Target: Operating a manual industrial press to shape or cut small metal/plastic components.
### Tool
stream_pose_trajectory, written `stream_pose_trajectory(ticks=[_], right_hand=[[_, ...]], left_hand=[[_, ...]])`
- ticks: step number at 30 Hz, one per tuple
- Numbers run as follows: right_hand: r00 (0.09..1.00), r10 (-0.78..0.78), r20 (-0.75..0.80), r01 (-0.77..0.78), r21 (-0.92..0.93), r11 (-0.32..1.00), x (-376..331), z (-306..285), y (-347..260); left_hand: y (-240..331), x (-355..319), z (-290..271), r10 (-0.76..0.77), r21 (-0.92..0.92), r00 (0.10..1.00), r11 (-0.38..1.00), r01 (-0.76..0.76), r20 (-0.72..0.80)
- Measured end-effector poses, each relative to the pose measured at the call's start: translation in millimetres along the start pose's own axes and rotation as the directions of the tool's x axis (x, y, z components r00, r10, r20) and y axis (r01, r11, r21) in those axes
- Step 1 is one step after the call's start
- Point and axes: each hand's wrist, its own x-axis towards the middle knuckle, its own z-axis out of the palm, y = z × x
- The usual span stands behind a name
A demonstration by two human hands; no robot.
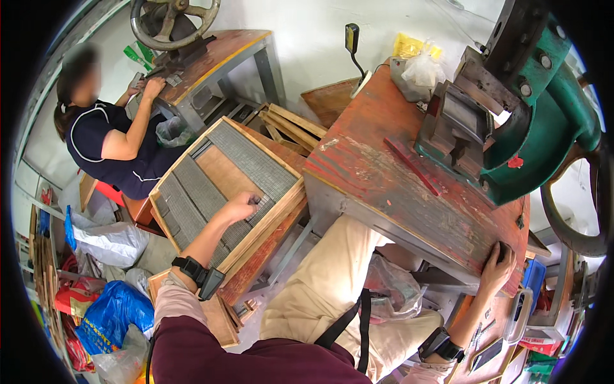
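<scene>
My left hand point(242, 207) reaches over a shallow wooden tray point(295, 191) on my left. Its fingers are closed at the tray's right part, on small grey metal pieces point(261, 203). Tight rows of such grey pieces point(240, 152) fill much of the tray, and a strip of bare wood shows in its middle. My right hand point(499, 267) is at the near right corner of the worn red worktable point(358, 160). Its fingers are curled round something dark that I cannot make out. A green press point(543, 141) with a metal die block point(457, 121) stands on that table.
A red bar point(411, 166) lies before the press. A lamp point(352, 40) and plastic bag point(423, 69) are at the back. At far left a person point(105, 134) works at another handwheel press point(176, 16). Bags point(118, 313) crowd the left floor; a clear bag point(391, 288) hangs under the table.
</scene>
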Motion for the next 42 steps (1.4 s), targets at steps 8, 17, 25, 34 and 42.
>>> stream_pose_trajectory(ticks=[8,17,25,34,42], right_hand=[[1.0,-0.009,-0.011,0.009,-0.005,1.0,0.2,-0.4,-4.3],[1.0,0.015,0.013,-0.015,-0.001,1.0,-0.5,0.3,-1.3],[1.0,0.001,0.011,-0.001,-0.004,1.0,-1.2,0.5,-5.6],[0.998,-0.041,-0.043,0.042,0.008,0.999,1.8,-6.7,-4.0],[0.995,0.041,-0.092,-0.032,0.093,0.995,0.8,-8.5,-28.5]], left_hand=[[7.8,-15.9,4.6,0.23,0.352,0.971,0.916,-0.193,-0.064],[6.6,-17.4,-2.2,0.178,0.241,0.984,0.956,-0.166,-0.027],[13.2,-19.7,1.6,0.22,0.421,0.971,0.893,-0.161,-0.096],[10.7,-2.2,-16.2,0.194,0.35,0.98,0.922,-0.166,-0.044],[132.9,-39.7,-28.8,0.354,-0.161,0.934,0.926,-0.342,0.051]])
